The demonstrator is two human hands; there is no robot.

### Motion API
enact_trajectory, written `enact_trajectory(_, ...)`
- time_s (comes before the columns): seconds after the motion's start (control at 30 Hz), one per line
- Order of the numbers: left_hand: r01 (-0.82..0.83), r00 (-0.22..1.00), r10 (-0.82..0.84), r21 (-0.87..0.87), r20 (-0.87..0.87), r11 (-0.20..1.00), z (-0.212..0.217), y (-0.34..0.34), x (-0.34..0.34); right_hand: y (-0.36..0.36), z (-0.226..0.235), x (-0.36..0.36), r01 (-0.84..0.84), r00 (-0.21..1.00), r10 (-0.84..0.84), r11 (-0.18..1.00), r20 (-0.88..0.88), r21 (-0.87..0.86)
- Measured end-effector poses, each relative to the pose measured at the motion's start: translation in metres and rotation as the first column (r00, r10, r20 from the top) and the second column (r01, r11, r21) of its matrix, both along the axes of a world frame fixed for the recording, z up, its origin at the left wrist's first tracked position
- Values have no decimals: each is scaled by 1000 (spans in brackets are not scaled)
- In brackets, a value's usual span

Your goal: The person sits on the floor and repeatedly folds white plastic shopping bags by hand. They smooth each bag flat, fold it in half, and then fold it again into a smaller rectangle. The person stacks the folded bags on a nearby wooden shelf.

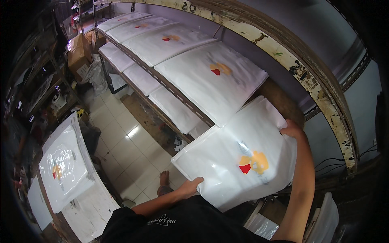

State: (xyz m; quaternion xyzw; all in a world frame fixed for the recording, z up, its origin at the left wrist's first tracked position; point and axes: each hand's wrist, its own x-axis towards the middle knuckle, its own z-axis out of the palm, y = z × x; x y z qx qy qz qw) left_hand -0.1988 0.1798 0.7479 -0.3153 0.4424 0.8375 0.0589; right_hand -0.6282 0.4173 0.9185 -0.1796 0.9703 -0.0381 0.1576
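Head view: our left hand (191, 188) pinches the near-left edge of a white plastic sheet (219, 152), and our right hand (292, 130) grips its right edge. We hold it spread between them, its far side beside the shelf (178, 94), where white stacks (202, 81) lie. Open room: tiled floor (131, 141) on our left, between shelf and tabletop (87, 212).

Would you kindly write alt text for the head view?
A person's left hand and right hand hold white plastic sheeting with a red and orange print, beside a rack of similar stacks. Another stack lies lower left.
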Motion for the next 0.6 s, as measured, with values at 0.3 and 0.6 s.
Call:
enact_trajectory(0.3,-17,1000,22,363,-11,932,-89,-4,-7,-1,35,44,-45,994,77,939,80,-341)
enact_trajectory(0.6,-66,998,66,219,8,973,-128,-32,8,-29,77,185,40,878,259,798,403,-601)
